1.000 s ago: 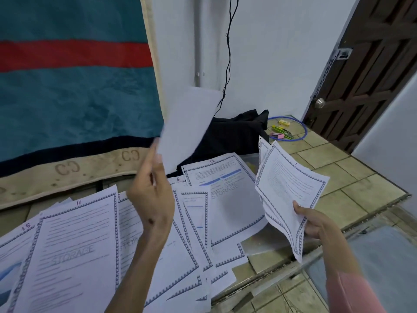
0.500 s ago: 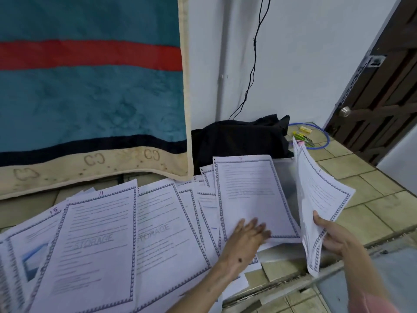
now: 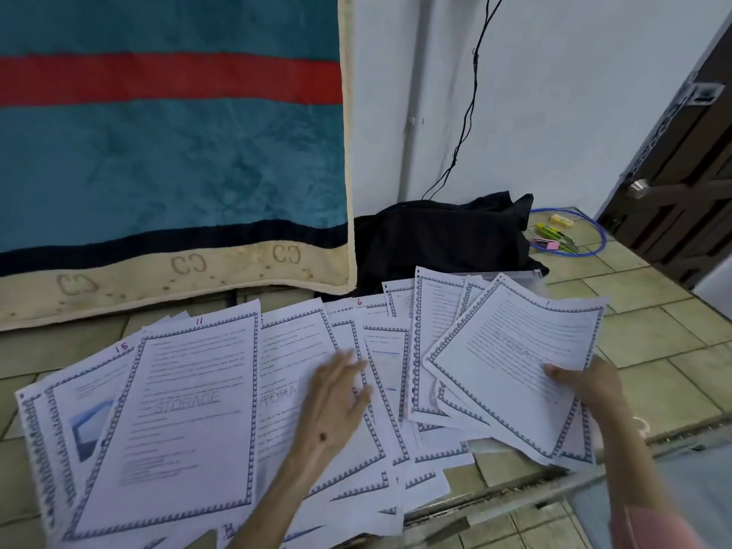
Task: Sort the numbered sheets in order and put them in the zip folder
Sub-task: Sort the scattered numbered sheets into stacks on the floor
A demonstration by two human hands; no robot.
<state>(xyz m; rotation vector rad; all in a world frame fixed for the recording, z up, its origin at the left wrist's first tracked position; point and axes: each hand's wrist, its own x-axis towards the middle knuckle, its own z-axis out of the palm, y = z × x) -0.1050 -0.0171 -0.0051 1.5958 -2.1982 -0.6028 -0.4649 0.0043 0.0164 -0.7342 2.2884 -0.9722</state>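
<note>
Head view: left hand (image 3: 336, 394), fingers flat, has set its sheet down and searches the spread sheets (image 3: 190, 410); right hand (image 3: 582, 384) still grips the sorted stack (image 3: 511, 362) at right.

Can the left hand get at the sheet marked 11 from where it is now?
Probably yes. The left hand rests open on the spread sheets just beside the sheet marked 11, which lies on top with nothing over it. The right hand holds its own stack.
</note>
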